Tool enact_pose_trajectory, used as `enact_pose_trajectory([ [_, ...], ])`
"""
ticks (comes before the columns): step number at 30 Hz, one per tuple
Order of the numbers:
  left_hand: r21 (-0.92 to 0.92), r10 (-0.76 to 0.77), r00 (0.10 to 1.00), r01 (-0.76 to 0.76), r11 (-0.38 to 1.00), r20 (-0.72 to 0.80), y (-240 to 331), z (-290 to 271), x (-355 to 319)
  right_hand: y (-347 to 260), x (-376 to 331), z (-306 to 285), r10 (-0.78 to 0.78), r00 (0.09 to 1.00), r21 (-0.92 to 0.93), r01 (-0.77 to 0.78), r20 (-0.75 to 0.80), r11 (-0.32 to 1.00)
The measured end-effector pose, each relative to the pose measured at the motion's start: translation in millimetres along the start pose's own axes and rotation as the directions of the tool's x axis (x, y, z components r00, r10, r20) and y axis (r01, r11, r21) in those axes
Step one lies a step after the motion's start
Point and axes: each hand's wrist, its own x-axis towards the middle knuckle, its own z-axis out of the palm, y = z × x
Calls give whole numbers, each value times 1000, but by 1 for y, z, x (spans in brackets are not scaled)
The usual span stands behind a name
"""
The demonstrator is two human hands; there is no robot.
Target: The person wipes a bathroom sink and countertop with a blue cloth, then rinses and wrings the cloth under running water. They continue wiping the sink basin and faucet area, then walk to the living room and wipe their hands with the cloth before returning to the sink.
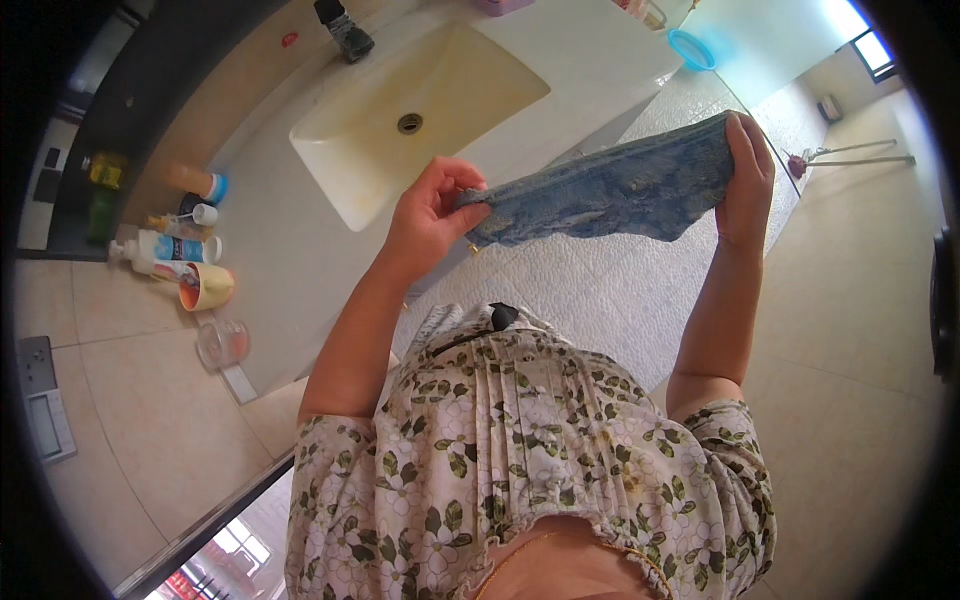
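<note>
A blue-grey cloth (610, 190) is stretched sideways between my two hands, above the floor and beside the sink counter. My left hand (432, 212) pinches its narrow left end between thumb and fingers. At the wider right end, my right hand (746, 180) is closed round the edge, fingers along the far side. The cloth looks crumpled, and its lower edge hangs uneven. Whether it is wet I cannot tell.
Left of my hands, a white sink (470, 85) with a dark faucet (345, 32) is set in the counter (275, 290). Bottles, a yellow cup (207, 288) and a clear container (222, 344) line its left end. A blue basin (692, 49) lies at the far right.
</note>
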Motion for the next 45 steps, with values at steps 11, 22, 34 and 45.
enact_pose_trajectory([
  [11,193,43,986,-74,978,158,2,-2,0,-10,-4,-2,-58,998,42,57,20,998],
  [22,385,290,956,-287,877,51,-4,6,2,-17,-11,0,-115,993,-107,112,-17,988],
  [34,474,427,886,-302,827,-180,20,-2,-4,10,-7,-18,-50,998,-34,51,43,998],
  [45,244,16,994,-42,969,105,18,-28,0,5,-17,-9,-26,999,-79,28,31,996],
])
